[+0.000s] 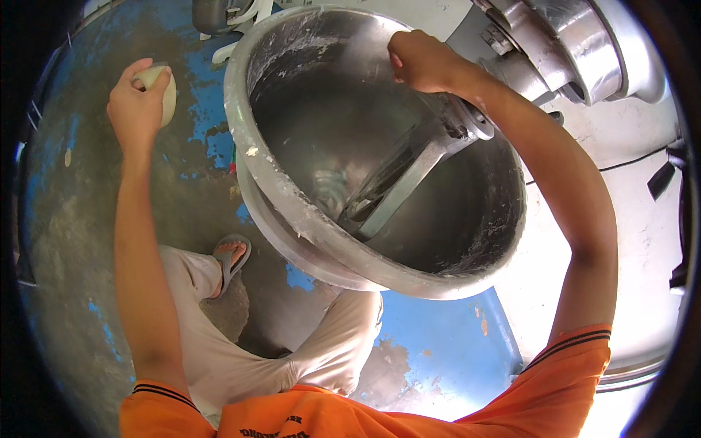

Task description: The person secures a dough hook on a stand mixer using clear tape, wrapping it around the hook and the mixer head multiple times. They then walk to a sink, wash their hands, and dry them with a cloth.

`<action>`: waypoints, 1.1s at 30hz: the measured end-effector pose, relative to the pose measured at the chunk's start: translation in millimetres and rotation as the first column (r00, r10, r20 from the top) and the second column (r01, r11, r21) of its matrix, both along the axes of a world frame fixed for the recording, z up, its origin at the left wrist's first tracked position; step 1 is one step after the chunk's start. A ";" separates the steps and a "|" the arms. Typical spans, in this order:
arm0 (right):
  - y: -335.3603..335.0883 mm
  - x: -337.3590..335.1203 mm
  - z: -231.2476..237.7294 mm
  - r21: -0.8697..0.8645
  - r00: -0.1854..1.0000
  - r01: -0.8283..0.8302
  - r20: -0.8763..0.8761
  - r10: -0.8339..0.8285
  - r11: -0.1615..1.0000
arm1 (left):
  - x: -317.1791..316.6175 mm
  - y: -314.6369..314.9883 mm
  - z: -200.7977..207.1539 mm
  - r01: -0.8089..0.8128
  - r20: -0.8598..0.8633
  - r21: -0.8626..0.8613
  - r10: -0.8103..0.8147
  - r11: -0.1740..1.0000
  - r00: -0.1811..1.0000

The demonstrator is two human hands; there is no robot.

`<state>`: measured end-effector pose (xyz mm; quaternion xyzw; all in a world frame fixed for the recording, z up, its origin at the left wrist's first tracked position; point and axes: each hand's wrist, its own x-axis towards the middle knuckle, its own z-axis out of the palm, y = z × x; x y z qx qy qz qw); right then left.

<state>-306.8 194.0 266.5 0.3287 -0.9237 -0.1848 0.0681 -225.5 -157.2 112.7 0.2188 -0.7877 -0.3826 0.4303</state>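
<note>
My left hand (136, 108) is raised off to the left of the mixing bowl, fingers curled round a cream-coloured, round-edged object (169, 102). It may be a small cup or a scraper; the hand hides much of it. Over the far rim of the big steel mixing bowl (272, 169), my right hand (426, 62) is closed, knuckles up. Whatever its fingers hold, if anything, is hidden. A whitish haze hangs beside it, inside the bowl. Below that hand a metal mixer beater (400, 191) slants down into the bowl. Pale dough or flour residue clings to the rim and inner wall.
The steel mixer head (558, 47) stands at the upper right, joined to the beater. A dark cable (634, 162) runs along the white surface on the right. Worn blue paint covers the floor (80, 219). My sandalled foot (232, 259) is left of the bowl.
</note>
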 end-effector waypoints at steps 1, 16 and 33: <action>-0.2 -2.7 0.4 0.031 0.999 0.045 -0.008 -0.045 0.998 | -3.5 0.7 -2.0 0.019 0.016 0.001 -0.019 1.000 1.000; 12.1 -27.2 -1.7 0.222 0.922 0.371 -0.204 -0.329 0.902 | -34.9 -9.3 -24.7 0.062 0.010 -0.055 -0.062 0.997 0.998; 60.7 -85.0 -22.8 0.564 0.929 0.352 -0.307 -0.206 0.747 | -20.2 46.3 -0.1 0.111 -0.182 0.042 -0.102 0.993 0.978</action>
